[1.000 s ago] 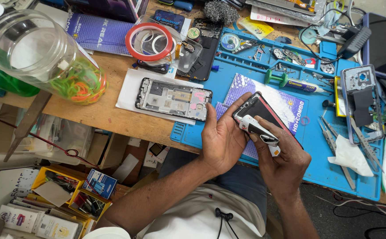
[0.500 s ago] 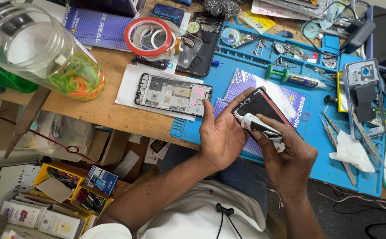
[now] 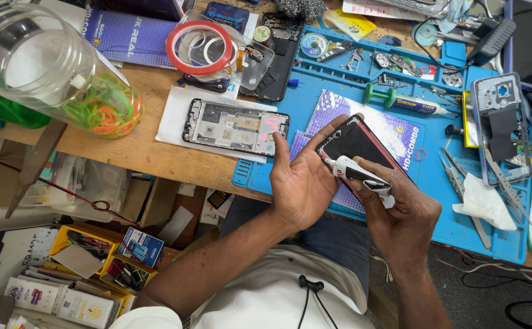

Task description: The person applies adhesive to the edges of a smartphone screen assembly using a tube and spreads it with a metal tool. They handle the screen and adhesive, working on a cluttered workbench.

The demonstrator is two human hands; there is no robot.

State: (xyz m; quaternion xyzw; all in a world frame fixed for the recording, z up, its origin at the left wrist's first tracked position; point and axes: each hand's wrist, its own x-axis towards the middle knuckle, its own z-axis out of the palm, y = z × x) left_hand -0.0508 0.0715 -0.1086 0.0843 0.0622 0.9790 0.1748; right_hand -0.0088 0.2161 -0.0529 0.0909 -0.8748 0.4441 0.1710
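The person's left hand (image 3: 305,183) cradles a flat black rectangular phone screen panel with a thin red rim (image 3: 358,146), fingers spread beneath and along its near edge so the panel lies tilted across the palm, dark glass face up. The panel hovers over the blue silicone repair mat (image 3: 443,201), just above the purple-and-white printed sheet (image 3: 388,128) that lies on the mat. The right hand (image 3: 403,216) is closed around a small white and black tube-shaped applicator (image 3: 360,173), its tip touching the panel's near long edge close to the left thumb.

On the mat's far side, beyond the panel, lies a long glue tube with a green cap (image 3: 403,103). To the mat's right part sit a grey phone back frame with a camera cutout (image 3: 500,131), metal tweezers (image 3: 458,176) and a crumpled white tissue (image 3: 482,204). Just off the mat's left edge, an opened phone mid-frame with bare circuitry (image 3: 235,127) rests on white paper. Farther left of the mat stands a clear plastic jar holding coloured rubber bands (image 3: 65,76), and a red-rimmed roll of tape (image 3: 200,47) lies beyond the mid-frame
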